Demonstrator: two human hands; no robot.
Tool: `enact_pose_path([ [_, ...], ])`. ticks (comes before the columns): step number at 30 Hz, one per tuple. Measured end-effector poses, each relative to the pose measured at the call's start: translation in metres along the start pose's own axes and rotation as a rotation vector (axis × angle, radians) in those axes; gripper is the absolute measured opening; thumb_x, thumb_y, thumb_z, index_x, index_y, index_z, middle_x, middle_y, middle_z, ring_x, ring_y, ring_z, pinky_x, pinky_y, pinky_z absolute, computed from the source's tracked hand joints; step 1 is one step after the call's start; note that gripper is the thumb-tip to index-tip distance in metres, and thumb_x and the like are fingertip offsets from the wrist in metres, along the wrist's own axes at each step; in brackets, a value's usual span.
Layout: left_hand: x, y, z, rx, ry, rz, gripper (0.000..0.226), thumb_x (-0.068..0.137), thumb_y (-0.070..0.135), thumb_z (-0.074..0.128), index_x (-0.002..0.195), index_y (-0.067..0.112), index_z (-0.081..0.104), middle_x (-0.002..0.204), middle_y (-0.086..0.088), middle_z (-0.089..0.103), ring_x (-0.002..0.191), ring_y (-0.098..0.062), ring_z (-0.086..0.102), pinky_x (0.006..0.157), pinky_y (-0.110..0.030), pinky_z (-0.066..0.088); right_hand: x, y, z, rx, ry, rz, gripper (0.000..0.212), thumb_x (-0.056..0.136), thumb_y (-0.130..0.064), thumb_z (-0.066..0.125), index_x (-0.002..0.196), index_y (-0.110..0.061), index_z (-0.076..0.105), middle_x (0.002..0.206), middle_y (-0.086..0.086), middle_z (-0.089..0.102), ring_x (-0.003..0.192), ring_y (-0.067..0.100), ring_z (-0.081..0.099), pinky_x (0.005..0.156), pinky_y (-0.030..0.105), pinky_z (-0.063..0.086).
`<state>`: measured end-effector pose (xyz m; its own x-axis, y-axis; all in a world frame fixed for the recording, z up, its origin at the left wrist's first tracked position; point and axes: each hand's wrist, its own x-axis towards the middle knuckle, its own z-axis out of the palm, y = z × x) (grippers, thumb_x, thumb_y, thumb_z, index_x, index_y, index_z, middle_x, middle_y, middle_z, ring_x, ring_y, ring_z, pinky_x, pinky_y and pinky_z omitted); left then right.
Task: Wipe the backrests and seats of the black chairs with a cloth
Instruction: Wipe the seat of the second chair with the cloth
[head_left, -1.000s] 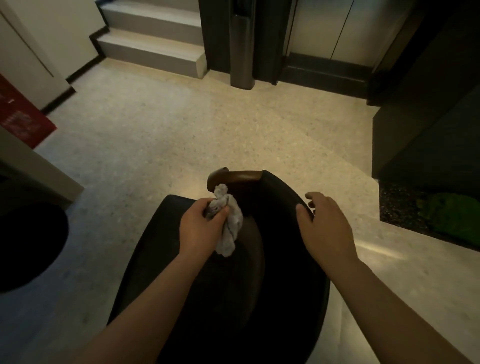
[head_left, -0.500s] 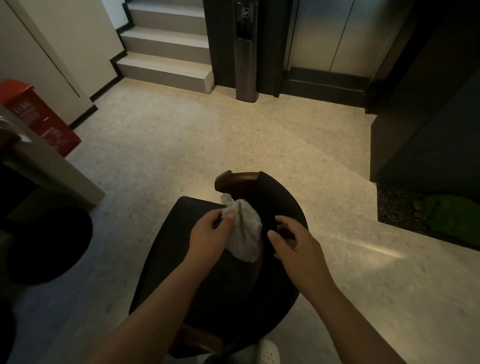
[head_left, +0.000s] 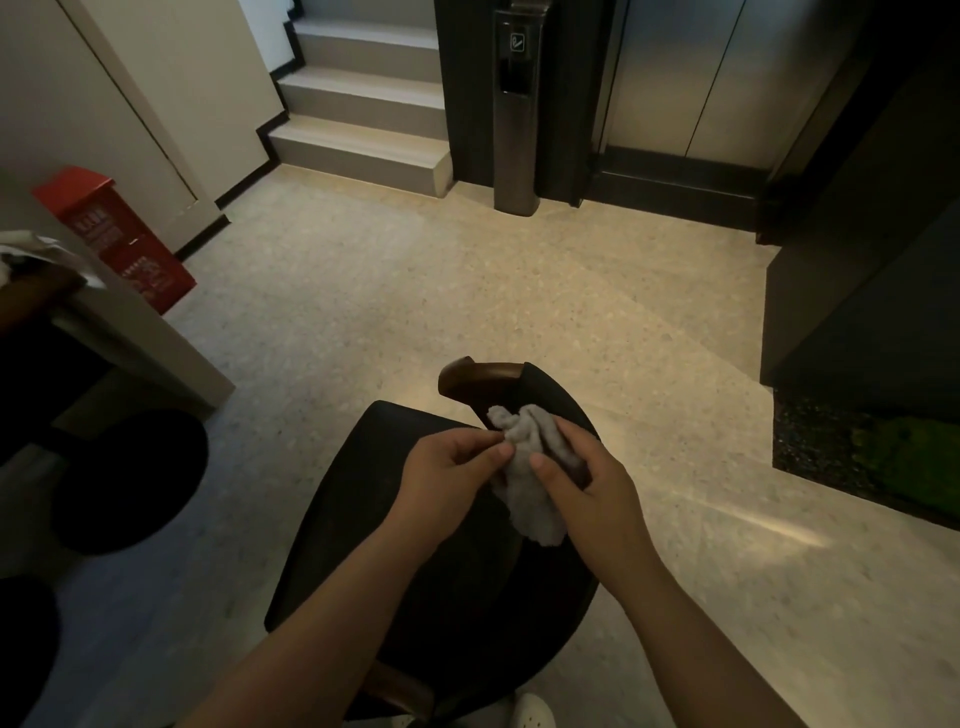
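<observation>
Item 1: my shoe (head_left: 530, 711), white, toe only, at the bottom edge beneath the chair.

Item 2: black chair (head_left: 363, 519), directly below me, dark seat and curved backrest, with a brown wooden arm end (head_left: 475, 376) at its far side.

Item 3: cloth (head_left: 530, 499), grey, crumpled, held above the chair's backrest between both hands. My left hand (head_left: 447, 473) pinches its upper edge with thumb and fingers closed; my right hand (head_left: 592, 483) grips it from the other side, thumb pressed on the fabric. Its lower end hangs loose against the backrest.

Item 4: second black seat (head_left: 124, 478), round, to my left on the floor (head_left: 415, 291), well apart from the chair.

Item 5: table (head_left: 130, 338), left, pale edge, with something white lying on top, too cut off to tell what.

Item 6: red box (head_left: 111, 234), standing against the left wall beyond the table.

Item 7: green patch (head_left: 909, 457) in a dark bed, far right.

Item 8: ashtray stand (head_left: 514, 104), tall, metal, upright on the floor ahead, between the steps (head_left: 363, 104) on its left and the lift doors (head_left: 696, 78) on its right.
</observation>
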<state>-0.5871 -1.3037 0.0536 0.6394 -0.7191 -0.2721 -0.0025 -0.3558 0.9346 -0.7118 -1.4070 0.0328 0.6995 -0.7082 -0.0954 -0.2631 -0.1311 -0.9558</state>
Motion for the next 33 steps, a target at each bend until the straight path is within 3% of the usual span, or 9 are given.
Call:
enact_pose_path([
  [3,0.001,0.006,-0.002,0.066,-0.026,0.021,0.021,0.094,0.016,0.059,0.107,0.03,0.068,0.1,0.013,0.072,0.097,0.001,0.066,0.085,-0.02,0.053,0.006,-0.004,-0.009,-0.01,0.048,-0.007,0.027,0.093,-0.027,0.061,0.109,-0.047,0.054,0.105,-0.027,0.06,0.099,-0.014,0.056,0.085,0.006,0.046],
  [6,0.0,0.011,-0.006,0.277,0.006,0.053,0.024,0.093,0.018,0.062,0.114,0.03,0.064,0.102,0.019,0.067,0.094,0.004,0.063,0.081,-0.014,0.049,0.011,-0.004,-0.02,-0.067,0.075,-0.021,0.024,0.093,-0.027,0.061,0.116,-0.033,0.061,0.109,-0.015,0.066,0.102,0.0,0.06,0.089,0.018,0.05],
  [8,-0.002,0.014,-0.01,0.488,0.002,0.087,0.028,0.094,0.021,0.061,0.121,0.028,0.06,0.105,0.023,0.059,0.093,0.007,0.056,0.081,-0.011,0.043,0.013,-0.005,-0.026,-0.14,0.071,-0.025,0.028,0.093,-0.03,0.061,0.12,-0.028,0.062,0.112,-0.01,0.065,0.103,0.005,0.06,0.087,0.015,0.047],
  [12,-0.009,0.017,-0.022,0.747,-0.063,0.093,0.035,0.094,0.03,0.06,0.129,0.027,0.056,0.123,0.012,0.056,0.1,0.003,0.049,0.093,-0.018,0.043,0.012,-0.011,-0.034,-0.263,0.05,-0.053,0.032,0.093,-0.032,0.061,0.124,-0.025,0.061,0.113,-0.008,0.062,0.101,0.002,0.056,0.083,0.009,0.04],
  [17,-0.016,0.016,-0.042,0.802,-0.051,0.06,0.04,0.094,0.032,0.059,0.133,0.025,0.053,0.13,0.007,0.054,0.113,-0.005,0.052,0.099,-0.023,0.045,0.012,-0.02,-0.036,-0.27,0.053,-0.056,0.036,0.089,-0.033,0.066,0.123,-0.024,0.063,0.111,-0.008,0.064,0.102,0.004,0.058,0.08,0.008,0.04],
  [21,-0.013,0.018,-0.064,0.81,-0.018,0.074,0.037,0.094,0.032,0.059,0.13,0.024,0.056,0.125,0.006,0.057,0.103,-0.001,0.051,0.089,-0.017,0.043,0.013,-0.03,-0.029,-0.258,0.017,-0.002,0.049,0.081,-0.032,0.076,0.126,-0.025,0.06,0.115,-0.009,0.062,0.106,0.008,0.057,0.091,0.025,0.049],
  [26,-0.002,0.015,-0.102,0.802,0.003,0.079,0.035,0.094,0.032,0.06,0.127,0.023,0.059,0.123,0.006,0.059,0.106,-0.006,0.056,0.084,-0.016,0.042,0.017,-0.044,-0.008,-0.338,0.015,-0.011,0.042,0.082,-0.022,0.074,0.121,-0.027,0.059,0.108,-0.006,0.062,0.098,0.005,0.057,0.076,0.01,0.04],
  [31,0.026,0.006,-0.155,0.805,-0.024,0.077,0.035,0.092,0.035,0.062,0.126,0.024,0.061,0.122,0.005,0.061,0.107,-0.009,0.058,0.091,-0.024,0.049,0.03,-0.07,0.031,-0.401,0.056,0.007,0.03,0.086,-0.018,0.069,0.114,-0.025,0.06,0.097,-0.005,0.06,0.09,0.009,0.058,0.074,0.017,0.04],
  [33,0.042,0.002,-0.18,0.835,-0.044,0.095,0.035,0.093,0.036,0.061,0.126,0.024,0.06,0.122,0.005,0.06,0.107,-0.009,0.057,0.089,-0.021,0.046,0.038,-0.081,0.052,-0.44,0.052,0.02,0.022,0.088,-0.013,0.067,0.104,-0.026,0.059,0.086,-0.009,0.057,0.084,0.01,0.058,0.069,0.012,0.037],
])
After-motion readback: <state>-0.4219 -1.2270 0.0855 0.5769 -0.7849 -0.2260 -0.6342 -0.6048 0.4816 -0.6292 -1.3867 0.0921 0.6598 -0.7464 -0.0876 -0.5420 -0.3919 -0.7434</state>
